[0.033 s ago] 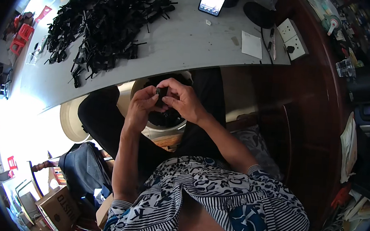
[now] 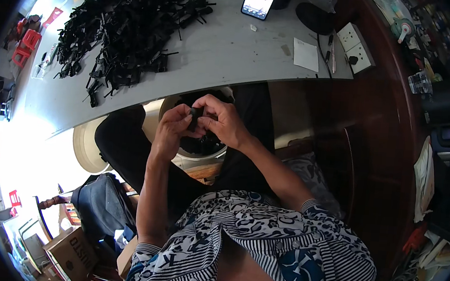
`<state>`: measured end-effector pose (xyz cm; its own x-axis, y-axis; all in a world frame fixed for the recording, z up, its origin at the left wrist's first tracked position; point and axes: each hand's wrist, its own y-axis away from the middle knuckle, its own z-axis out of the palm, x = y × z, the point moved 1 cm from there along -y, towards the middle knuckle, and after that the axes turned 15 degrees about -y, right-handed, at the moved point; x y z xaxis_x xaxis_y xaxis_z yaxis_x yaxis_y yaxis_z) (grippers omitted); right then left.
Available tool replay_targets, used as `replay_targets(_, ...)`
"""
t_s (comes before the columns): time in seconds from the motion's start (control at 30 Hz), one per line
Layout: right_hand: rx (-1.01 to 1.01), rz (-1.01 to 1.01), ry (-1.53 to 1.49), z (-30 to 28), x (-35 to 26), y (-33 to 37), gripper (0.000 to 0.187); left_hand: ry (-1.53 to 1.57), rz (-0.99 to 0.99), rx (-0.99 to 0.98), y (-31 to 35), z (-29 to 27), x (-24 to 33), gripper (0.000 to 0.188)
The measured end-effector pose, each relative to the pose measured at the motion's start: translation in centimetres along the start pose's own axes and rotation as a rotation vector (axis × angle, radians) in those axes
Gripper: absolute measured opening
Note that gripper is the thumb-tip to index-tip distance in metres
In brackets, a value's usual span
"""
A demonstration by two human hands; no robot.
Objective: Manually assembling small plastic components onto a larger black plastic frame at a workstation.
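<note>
Above a pale bucket [image 2: 219, 153] between my knees, both hands meet on a small black part [image 2: 193, 118], probably plastic. My left hand [image 2: 169, 130] pinches it from the left with thumb and fingers. From the right, my right hand [image 2: 224, 123] grips the same piece, its index finger bent over the top. The fingers hide much of the part, so its exact kind does not show. Black pieces [image 2: 199, 144] lie inside the bucket under my hands. On the grey table [image 2: 217, 49] a large heap of black parts [image 2: 133, 31] with thin stems spreads at the left.
A lit phone [image 2: 259, 1] stands at the table's far side. Right of it are a black rounded object [image 2: 315, 18], a white paper [image 2: 306, 54], pens and a power strip [image 2: 356, 47]. A dark bag [image 2: 104, 205] and a cardboard box [image 2: 70, 255] stand at lower left.
The black part has turned slightly between my fingers, and my right fingers have shifted a little. The picture on the phone differs slightly.
</note>
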<state>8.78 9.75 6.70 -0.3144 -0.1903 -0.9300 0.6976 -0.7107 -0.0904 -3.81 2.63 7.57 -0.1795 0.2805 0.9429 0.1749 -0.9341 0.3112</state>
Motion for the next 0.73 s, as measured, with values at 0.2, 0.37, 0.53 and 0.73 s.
replay_targets(0.2, -0.087, 0.055, 0.027, -0.9, 1.7, -0.4, 0.016, -0.163, 0.039, -0.001, -0.2, -0.5, -1.1, 0.019)
replay_targets(0.37, -0.02, 0.031, 0.03, -0.8, 2.4, -0.2, 0.017, -0.142, 0.006, 0.028, -0.1, 0.1, -1.7, 0.02)
replay_targets(0.53, 0.001, -0.069, 0.248, -0.1, 2.1, 0.1, 0.022, -0.06, 0.048, 0.065, -0.1, 0.1, -3.0, 0.02)
replay_targets(0.73, 0.039, -0.189, 0.471, 0.3, 2.8, 0.5, 0.025, 0.093, 0.037, 0.145, -0.4, 0.9, -3.3, 0.022)
